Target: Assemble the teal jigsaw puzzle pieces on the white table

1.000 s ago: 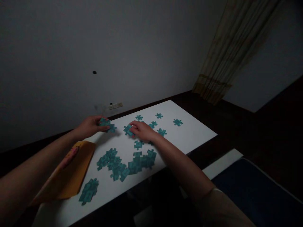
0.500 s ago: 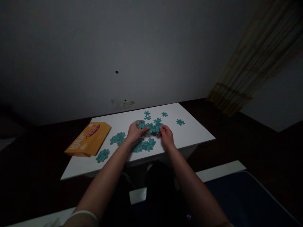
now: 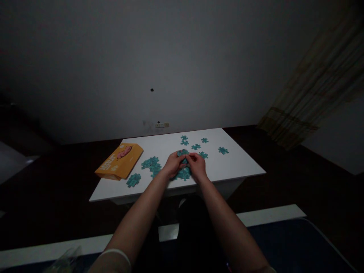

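Observation:
My left hand (image 3: 174,164) is closed around teal puzzle pieces (image 3: 183,152) just above the white table. Its fingers lie behind them, partly hidden. Against it, my right hand (image 3: 197,163) pinches at the same pieces, its fingertips close to the left thumb. How many pieces are held cannot be made out. Beneath the hands lies a heap of teal puzzle pieces (image 3: 184,174), partly covered by them. One loose piece (image 3: 203,155) rests just beyond my right hand.
The white table (image 3: 241,163) stands before a grey wall. At its left lies an orange puzzle box (image 3: 121,161). Near the box are a small pile of pieces (image 3: 133,180) and a larger cluster (image 3: 151,163). Several single pieces, one at the right (image 3: 223,150), lie farther back.
My hands have drawn together; the right has come in against the left, and the held pieces are now bunched between them. The view has shifted, so the table sits farther right.

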{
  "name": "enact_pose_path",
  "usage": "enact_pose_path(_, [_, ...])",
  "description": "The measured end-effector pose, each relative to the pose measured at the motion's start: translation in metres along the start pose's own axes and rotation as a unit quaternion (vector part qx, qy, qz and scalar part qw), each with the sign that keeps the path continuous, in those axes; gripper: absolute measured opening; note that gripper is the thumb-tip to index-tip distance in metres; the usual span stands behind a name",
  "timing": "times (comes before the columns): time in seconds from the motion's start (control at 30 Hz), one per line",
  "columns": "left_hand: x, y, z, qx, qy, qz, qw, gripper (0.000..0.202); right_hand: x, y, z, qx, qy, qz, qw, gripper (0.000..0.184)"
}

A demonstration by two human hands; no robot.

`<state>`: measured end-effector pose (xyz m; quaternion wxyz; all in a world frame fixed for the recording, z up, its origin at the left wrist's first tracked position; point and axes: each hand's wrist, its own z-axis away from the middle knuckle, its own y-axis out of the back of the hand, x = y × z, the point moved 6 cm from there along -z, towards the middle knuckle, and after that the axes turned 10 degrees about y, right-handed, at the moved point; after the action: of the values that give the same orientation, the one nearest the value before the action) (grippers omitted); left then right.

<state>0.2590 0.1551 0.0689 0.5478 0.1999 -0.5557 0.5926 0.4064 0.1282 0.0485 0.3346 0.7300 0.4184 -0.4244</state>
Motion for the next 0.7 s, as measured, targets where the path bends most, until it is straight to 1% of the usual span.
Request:
enact_pose_path(0.03, [-0.003,0.001,-0.001,0.007,-0.004,0.000,1.000,0.023,-0.002,0.001,-0.004,-0.021,0.012,0.045,0.999,0.054])
enact_pose_path(0.1, [-0.005,0.007,-0.002,0.026,-0.013,0.004,1.000,0.023,-0.002,0.010,-0.014,-0.035,0.019,0.102,0.994,0.052])
enact_pose_path(0.13, [-0.005,0.011,-0.001,0.035,-0.017,0.006,0.999,0.022,-0.002,0.017,-0.020,-0.033,0.019,0.117,0.992,0.048])
enact_pose_path(0.17, [-0.004,0.015,-0.001,0.041,-0.020,0.007,0.999,0.022,-0.002,0.023,-0.024,-0.044,0.021,0.140,0.989,0.043])
enact_pose_path(0.2, [-0.003,0.019,0.000,0.044,-0.023,0.007,0.999,0.023,-0.002,0.027,-0.028,-0.071,0.028,0.176,0.982,0.041])
enact_pose_path(0.23, [-0.001,0.022,0.002,0.045,-0.026,0.006,0.999,0.024,-0.002,0.029,-0.031,-0.110,0.038,0.223,0.968,0.042])
enact_pose_path(0.3, [0.002,0.027,0.004,0.047,-0.033,0.002,0.998,0.027,-0.001,0.029,-0.032,-0.195,0.063,0.329,0.922,0.048])
enact_pose_path(0.33, [0.003,0.029,0.005,0.049,-0.037,0.000,0.998,0.029,0.000,0.029,-0.032,-0.225,0.074,0.373,0.897,0.051])
enact_pose_path(0.37, [0.004,0.031,0.005,0.055,-0.042,-0.003,0.998,0.030,0.000,0.029,-0.031,-0.241,0.082,0.400,0.880,0.052])
enact_pose_path(0.4, [0.004,0.032,0.005,0.062,-0.048,-0.005,0.997,0.030,-0.001,0.031,-0.031,-0.244,0.086,0.409,0.875,0.054])
enact_pose_path(0.53, [0.005,0.035,0.003,0.098,-0.075,-0.010,0.992,0.027,0.000,0.036,-0.024,-0.262,0.114,0.396,0.873,0.053])
enact_pose_path(0.63, [0.002,0.030,0.003,0.110,-0.088,-0.012,0.990,0.025,0.002,0.042,-0.018,-0.274,0.133,0.394,0.867,0.056])
enact_pose_path(0.7, [-0.003,0.023,0.003,0.111,-0.093,-0.014,0.989,0.025,0.004,0.047,-0.015,-0.275,0.122,0.393,0.869,0.057])
